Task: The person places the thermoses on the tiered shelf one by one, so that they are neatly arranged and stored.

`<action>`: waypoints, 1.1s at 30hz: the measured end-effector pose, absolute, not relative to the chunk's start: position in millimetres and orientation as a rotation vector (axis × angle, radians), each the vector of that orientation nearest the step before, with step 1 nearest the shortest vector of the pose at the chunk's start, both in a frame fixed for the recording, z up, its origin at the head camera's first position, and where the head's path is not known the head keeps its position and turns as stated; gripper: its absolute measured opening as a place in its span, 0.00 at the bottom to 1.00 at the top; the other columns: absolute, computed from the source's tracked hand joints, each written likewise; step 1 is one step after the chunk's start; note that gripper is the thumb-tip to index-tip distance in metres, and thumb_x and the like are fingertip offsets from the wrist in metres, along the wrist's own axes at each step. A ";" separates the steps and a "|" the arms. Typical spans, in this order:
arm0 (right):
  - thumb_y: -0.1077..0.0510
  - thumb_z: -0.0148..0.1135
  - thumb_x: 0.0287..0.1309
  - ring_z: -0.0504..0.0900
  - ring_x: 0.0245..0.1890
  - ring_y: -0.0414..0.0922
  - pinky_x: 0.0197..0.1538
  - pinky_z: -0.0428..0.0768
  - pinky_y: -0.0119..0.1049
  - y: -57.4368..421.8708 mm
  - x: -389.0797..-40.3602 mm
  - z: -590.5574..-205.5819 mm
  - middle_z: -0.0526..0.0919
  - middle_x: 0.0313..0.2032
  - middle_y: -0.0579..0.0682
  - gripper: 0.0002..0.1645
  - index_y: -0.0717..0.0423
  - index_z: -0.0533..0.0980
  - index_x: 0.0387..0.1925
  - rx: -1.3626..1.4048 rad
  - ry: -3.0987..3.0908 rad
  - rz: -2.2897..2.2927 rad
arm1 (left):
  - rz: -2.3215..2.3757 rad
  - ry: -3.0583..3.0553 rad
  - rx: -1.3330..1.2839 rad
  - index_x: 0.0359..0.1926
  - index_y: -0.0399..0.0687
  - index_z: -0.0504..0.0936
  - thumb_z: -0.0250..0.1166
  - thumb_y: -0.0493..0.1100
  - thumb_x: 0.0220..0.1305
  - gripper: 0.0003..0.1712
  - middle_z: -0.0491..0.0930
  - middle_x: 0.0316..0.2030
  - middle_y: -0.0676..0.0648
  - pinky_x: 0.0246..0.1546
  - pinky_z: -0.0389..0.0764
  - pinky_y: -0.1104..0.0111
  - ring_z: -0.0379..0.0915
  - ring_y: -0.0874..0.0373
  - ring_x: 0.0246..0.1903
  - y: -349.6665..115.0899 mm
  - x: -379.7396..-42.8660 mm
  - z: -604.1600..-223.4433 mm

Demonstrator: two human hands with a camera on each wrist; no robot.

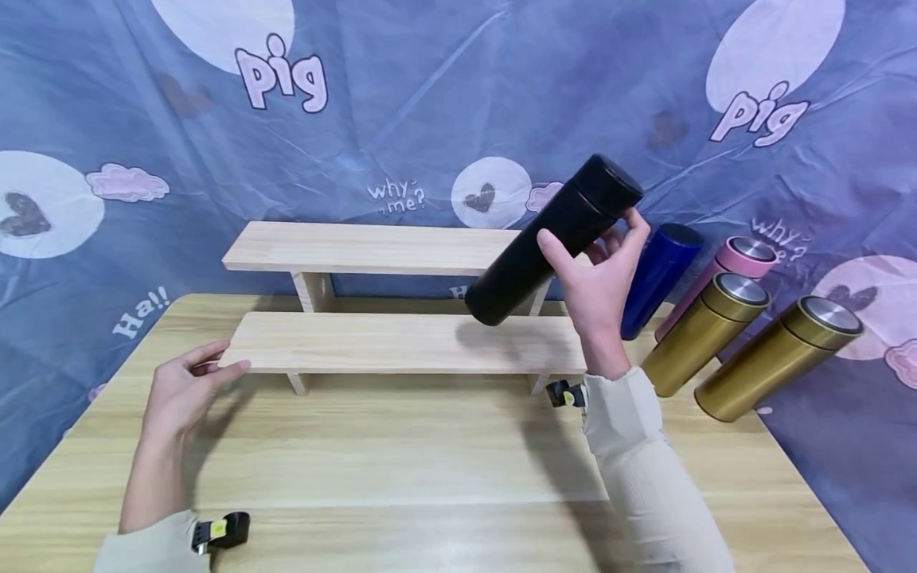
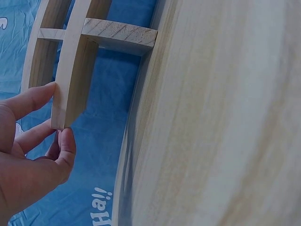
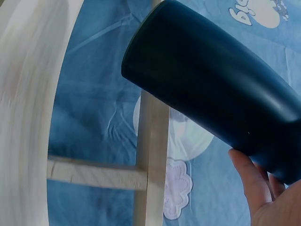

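My right hand (image 1: 602, 282) grips a black thermos bottle (image 1: 552, 239) near its capped end. The bottle is tilted in the air, base down to the left, above the right part of a two-tier wooden shelf (image 1: 401, 342). In the right wrist view the bottle's dark body (image 3: 211, 80) fills the upper right, and the fingers (image 3: 251, 179) show beneath it. My left hand (image 1: 182, 390) holds the left end of the lower board; in the left wrist view, thumb and fingertips touch the board end (image 2: 60, 110).
On the table's right side stand a blue bottle (image 1: 657, 278), a pink bottle (image 1: 745, 256) and two gold bottles (image 1: 705, 334), grouped together. The wooden table (image 1: 401, 469) extends in front of the shelf. A blue printed cloth (image 1: 430, 103) hangs behind.
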State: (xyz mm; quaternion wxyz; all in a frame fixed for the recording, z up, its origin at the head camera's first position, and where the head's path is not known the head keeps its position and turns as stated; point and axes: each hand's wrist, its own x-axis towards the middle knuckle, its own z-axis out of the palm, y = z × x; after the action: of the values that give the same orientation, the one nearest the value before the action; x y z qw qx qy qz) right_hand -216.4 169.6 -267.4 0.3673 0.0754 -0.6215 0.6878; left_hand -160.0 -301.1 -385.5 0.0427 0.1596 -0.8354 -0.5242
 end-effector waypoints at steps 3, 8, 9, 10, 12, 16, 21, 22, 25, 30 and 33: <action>0.59 0.82 0.43 0.80 0.50 0.53 0.54 0.79 0.41 164.9 -216.6 -266.8 0.77 0.54 0.55 0.52 0.48 0.61 0.66 0.201 -1.577 1.800 | -1.620 -2.551 0.491 0.73 0.41 0.68 0.75 0.54 0.60 0.46 0.70 0.47 0.56 0.37 0.73 0.79 0.65 0.64 0.42 -299.4 -161.0 -386.7; 0.61 0.82 0.42 0.81 0.49 0.55 0.51 0.81 0.41 155.4 -217.3 -264.1 0.77 0.53 0.56 0.52 0.47 0.61 0.66 0.216 -1.532 1.853 | -1.638 -2.542 0.481 0.73 0.39 0.67 0.75 0.53 0.61 0.46 0.70 0.47 0.57 0.36 0.74 0.79 0.66 0.65 0.42 -297.7 -161.4 -385.4; 0.61 0.82 0.42 0.81 0.49 0.55 0.50 0.81 0.41 153.5 -217.6 -263.0 0.77 0.53 0.56 0.52 0.47 0.61 0.66 0.221 -1.530 1.860 | -1.639 -2.540 0.484 0.73 0.39 0.67 0.75 0.53 0.61 0.46 0.70 0.47 0.58 0.36 0.74 0.79 0.66 0.65 0.42 -297.5 -161.3 -385.4; 0.61 0.82 0.43 0.81 0.49 0.55 0.51 0.81 0.41 151.6 -217.9 -261.8 0.77 0.53 0.56 0.52 0.47 0.61 0.66 0.227 -1.531 1.864 | -1.641 -2.537 0.488 0.73 0.39 0.67 0.75 0.53 0.61 0.46 0.70 0.46 0.58 0.36 0.74 0.79 0.66 0.65 0.41 -297.4 -161.2 -385.3; 0.60 0.82 0.43 0.81 0.50 0.55 0.52 0.81 0.42 147.6 -219.0 -258.7 0.77 0.54 0.56 0.52 0.47 0.60 0.66 0.237 -1.536 1.876 | -1.640 -2.534 0.493 0.73 0.39 0.68 0.76 0.53 0.60 0.46 0.70 0.46 0.57 0.36 0.74 0.79 0.65 0.65 0.41 -297.6 -160.9 -385.4; 0.60 0.81 0.44 0.81 0.52 0.55 0.53 0.81 0.44 139.9 -222.8 -251.5 0.76 0.55 0.56 0.53 0.46 0.59 0.68 0.275 -1.529 1.907 | -1.637 -2.531 0.501 0.73 0.39 0.68 0.76 0.53 0.60 0.46 0.70 0.45 0.56 0.35 0.74 0.79 0.65 0.64 0.41 -299.1 -161.0 -386.2; 0.61 0.80 0.44 0.80 0.52 0.55 0.53 0.81 0.45 130.2 -228.7 -242.9 0.76 0.55 0.56 0.53 0.46 0.59 0.68 0.317 -1.503 1.933 | -1.623 -2.541 0.508 0.73 0.40 0.68 0.76 0.54 0.60 0.46 0.70 0.46 0.55 0.36 0.73 0.80 0.64 0.64 0.42 -300.7 -161.3 -387.3; 0.61 0.80 0.44 0.80 0.51 0.55 0.52 0.81 0.44 128.3 -229.8 -241.6 0.76 0.55 0.56 0.53 0.47 0.59 0.67 0.320 -1.501 1.934 | -1.623 -2.541 0.507 0.73 0.40 0.68 0.76 0.54 0.60 0.46 0.70 0.46 0.55 0.36 0.73 0.80 0.64 0.64 0.42 -300.8 -161.3 -387.4; 0.62 0.80 0.44 0.80 0.50 0.55 0.51 0.81 0.44 122.6 -232.7 -238.9 0.76 0.54 0.56 0.52 0.48 0.59 0.67 0.329 -1.501 1.941 | -1.623 -2.539 0.506 0.73 0.39 0.68 0.76 0.54 0.60 0.46 0.70 0.46 0.55 0.36 0.73 0.80 0.64 0.63 0.42 -300.9 -160.9 -387.5; 0.62 0.79 0.46 0.80 0.50 0.55 0.52 0.80 0.44 114.7 -237.5 -234.3 0.76 0.54 0.56 0.52 0.48 0.58 0.67 0.344 -1.529 1.926 | -1.610 -2.553 0.511 0.73 0.39 0.68 0.75 0.54 0.60 0.46 0.70 0.47 0.54 0.36 0.73 0.80 0.65 0.63 0.42 -301.5 -160.6 -387.3; 0.60 0.78 0.47 0.80 0.49 0.55 0.53 0.79 0.44 110.3 -241.7 -231.2 0.76 0.54 0.55 0.51 0.48 0.58 0.68 0.358 -1.540 1.903 | -1.607 -2.563 0.506 0.73 0.40 0.68 0.75 0.55 0.61 0.46 0.70 0.49 0.52 0.36 0.73 0.80 0.65 0.63 0.43 -301.5 -161.6 -386.3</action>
State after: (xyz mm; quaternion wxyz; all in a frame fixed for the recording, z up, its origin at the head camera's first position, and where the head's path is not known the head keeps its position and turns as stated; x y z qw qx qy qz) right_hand -241.7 110.3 -231.2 0.3277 0.1369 -0.5880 0.7267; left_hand -161.6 -301.5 -386.3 0.0374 0.1650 -0.8350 -0.5236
